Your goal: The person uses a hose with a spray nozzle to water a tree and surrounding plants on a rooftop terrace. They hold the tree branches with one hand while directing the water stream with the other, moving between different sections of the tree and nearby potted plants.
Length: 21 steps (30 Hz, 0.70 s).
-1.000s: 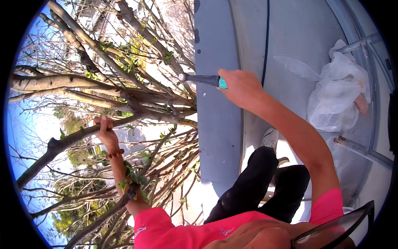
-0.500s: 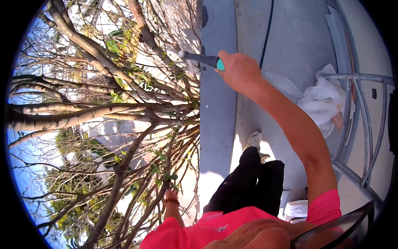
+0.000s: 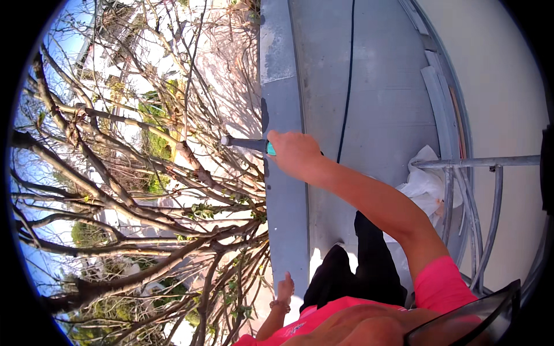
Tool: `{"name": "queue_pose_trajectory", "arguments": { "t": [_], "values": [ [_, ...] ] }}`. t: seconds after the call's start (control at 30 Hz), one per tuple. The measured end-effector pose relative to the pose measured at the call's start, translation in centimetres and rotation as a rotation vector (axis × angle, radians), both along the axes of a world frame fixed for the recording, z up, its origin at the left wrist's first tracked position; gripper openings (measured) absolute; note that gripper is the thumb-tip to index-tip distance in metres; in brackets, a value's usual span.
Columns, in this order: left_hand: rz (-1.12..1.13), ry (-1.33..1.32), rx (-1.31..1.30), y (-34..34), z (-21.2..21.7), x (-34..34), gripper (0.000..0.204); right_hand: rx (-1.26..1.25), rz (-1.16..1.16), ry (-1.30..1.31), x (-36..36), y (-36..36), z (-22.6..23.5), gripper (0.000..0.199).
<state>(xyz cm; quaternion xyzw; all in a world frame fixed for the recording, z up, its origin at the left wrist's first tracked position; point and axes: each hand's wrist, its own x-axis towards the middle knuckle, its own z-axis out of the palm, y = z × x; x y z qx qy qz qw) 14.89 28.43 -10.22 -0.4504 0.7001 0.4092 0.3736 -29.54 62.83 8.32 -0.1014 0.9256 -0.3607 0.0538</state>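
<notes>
My right hand (image 3: 297, 154) is closed round a dark nozzle-like tool (image 3: 247, 143) with a teal collar and a pale, rounded tip. The tool points left past the grey ledge (image 3: 287, 225), toward the branches of a bare-limbed shrub (image 3: 173, 213). A dark hose (image 3: 347, 86) runs along the floor and passes behind my right forearm; whether it joins the tool is hidden. Low in the view, my left hand (image 3: 285, 287), with a beaded bracelet at the wrist, hangs near the ledge. Its fingers look loosely apart, with nothing visible in them.
Grey floor (image 3: 392, 92) lies right of the ledge. Crumpled white plastic sheeting (image 3: 420, 183) rests beside a curved metal railing (image 3: 473, 164). Long flat strips (image 3: 440, 104) lie along the pale wall (image 3: 496, 75). Beyond the ledge, many branches spread over sunlit ground.
My right hand has moved left and lower in the view, still holding the tool. My left hand has come away from the branches toward the ledge. The whole view has shifted.
</notes>
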Motion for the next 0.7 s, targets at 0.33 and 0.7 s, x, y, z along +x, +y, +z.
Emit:
{"name": "queue_pose_trajectory", "arguments": {
  "t": [0.33,0.7],
  "values": [
    [-0.389,0.101,-0.148,13.2,1.9,-8.6,0.091,0.004,0.06,-0.011,-17.5,9.3,4.0,0.029],
    [-0.174,0.022,-0.06,25.4,-1.2,-39.0,0.093,0.005,0.038,0.028,-39.0,21.8,9.6,0.037]
  ]
}}
